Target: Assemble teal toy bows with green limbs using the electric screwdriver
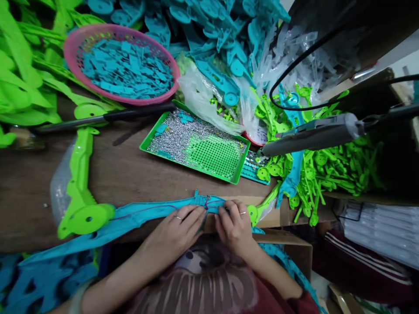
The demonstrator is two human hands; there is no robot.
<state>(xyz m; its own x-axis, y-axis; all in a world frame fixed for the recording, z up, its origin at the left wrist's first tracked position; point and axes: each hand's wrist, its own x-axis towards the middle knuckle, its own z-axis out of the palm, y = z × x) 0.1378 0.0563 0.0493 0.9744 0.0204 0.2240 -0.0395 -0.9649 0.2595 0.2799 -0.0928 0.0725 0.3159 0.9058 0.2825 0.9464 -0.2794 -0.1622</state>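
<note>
A long teal plastic toy bow piece [137, 216] lies along the near edge of the brown table [131, 174]. My left hand [178, 229] and my right hand [234, 224] both pinch its middle section, where a thin purple string [207, 203] runs across it. Each hand wears a ring. A green bow piece [80, 192] lies just left of the teal one.
A green tray [196, 148] of small metal screws sits ahead. A pink basket [122, 63] holds teal plastic bits. Piles of green and teal parts fill the back and right. A grey electric screwdriver [314, 135] hangs at right. A cardboard box [288, 253] stands by my right arm.
</note>
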